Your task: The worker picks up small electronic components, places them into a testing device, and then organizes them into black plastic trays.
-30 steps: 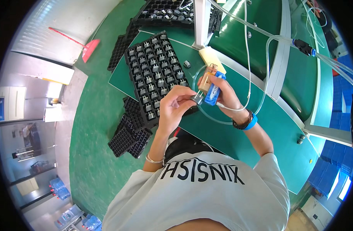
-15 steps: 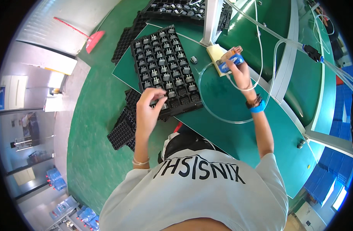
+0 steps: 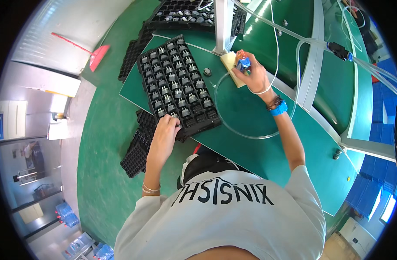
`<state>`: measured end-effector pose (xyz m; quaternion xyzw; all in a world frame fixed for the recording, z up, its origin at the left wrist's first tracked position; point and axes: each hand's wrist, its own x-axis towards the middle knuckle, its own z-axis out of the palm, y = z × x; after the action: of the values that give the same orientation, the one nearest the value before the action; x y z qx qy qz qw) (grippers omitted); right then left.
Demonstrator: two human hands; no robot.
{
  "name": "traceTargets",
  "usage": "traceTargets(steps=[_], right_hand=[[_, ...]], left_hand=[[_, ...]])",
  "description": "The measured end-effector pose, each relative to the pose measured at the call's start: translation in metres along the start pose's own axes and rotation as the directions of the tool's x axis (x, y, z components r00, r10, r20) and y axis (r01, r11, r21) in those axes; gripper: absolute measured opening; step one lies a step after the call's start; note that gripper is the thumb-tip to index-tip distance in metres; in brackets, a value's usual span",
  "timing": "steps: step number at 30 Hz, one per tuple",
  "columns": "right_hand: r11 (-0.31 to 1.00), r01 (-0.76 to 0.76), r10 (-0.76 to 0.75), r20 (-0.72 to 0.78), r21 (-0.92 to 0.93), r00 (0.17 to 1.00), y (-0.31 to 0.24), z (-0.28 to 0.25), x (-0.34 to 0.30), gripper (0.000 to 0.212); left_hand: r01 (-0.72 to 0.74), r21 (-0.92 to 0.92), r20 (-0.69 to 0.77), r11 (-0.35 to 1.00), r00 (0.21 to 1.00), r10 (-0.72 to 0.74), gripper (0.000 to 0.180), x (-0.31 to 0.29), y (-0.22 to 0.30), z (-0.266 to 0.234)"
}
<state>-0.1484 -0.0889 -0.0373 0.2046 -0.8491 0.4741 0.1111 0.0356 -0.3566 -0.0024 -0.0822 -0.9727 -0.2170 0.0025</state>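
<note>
A black compartment tray (image 3: 201, 127) lies on the green table, with rows of small grey plug parts (image 3: 169, 78) whose metal prongs point up. A few pockets at its near right hold none. My left hand (image 3: 165, 132) is at the tray's near left corner, its fingertips closed on a plug part (image 3: 178, 125) that they partly hide. My right hand (image 3: 257, 79) grips a small blue tool with an orange top (image 3: 243, 63), held over a pale yellow block (image 3: 231, 65). What kind of tool it is I cannot make out.
One loose plug part (image 3: 207, 72) lies right of the tray. A clear hose (image 3: 246, 135) curves over the table. Behind stand a white post (image 3: 223, 26) and another tray of parts (image 3: 185, 17). Stacked empty trays (image 3: 135, 158) sit at the left, below table level.
My left hand has moved down and closed in on the tray's near left corner. My right hand has turned the blue tool more upright. The whole view has shifted slightly.
</note>
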Motion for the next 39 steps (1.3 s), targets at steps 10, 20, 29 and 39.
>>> traceTargets(steps=[10, 20, 29, 39], right_hand=[[0.989, -0.032, 0.030, -0.014, -0.142, 0.999, 0.003, 0.007, -0.001, 0.042], [0.998, 0.018, -0.024, -0.108, -0.054, 0.994, -0.007, 0.009, 0.000, 0.040], [0.981, -0.146, 0.082, -0.410, -0.130, 0.909, 0.087, -0.024, 0.065, 0.032], [0.860, -0.232, -0.028, -0.495, -0.455, 0.868, 0.131, -0.055, 0.087, 0.031]], left_hand=[[0.225, -0.878, 0.176, 0.423, 0.973, -0.152, 0.014, -0.007, -0.017, -0.015], [0.203, -0.966, 0.219, -0.160, 0.971, -0.093, 0.022, -0.001, -0.008, 0.003], [0.094, -0.972, 0.107, -0.214, 0.993, -0.048, 0.033, 0.008, -0.001, 0.011], [0.100, -0.977, 0.130, -0.190, 0.980, -0.151, 0.028, 0.011, 0.013, 0.016]])
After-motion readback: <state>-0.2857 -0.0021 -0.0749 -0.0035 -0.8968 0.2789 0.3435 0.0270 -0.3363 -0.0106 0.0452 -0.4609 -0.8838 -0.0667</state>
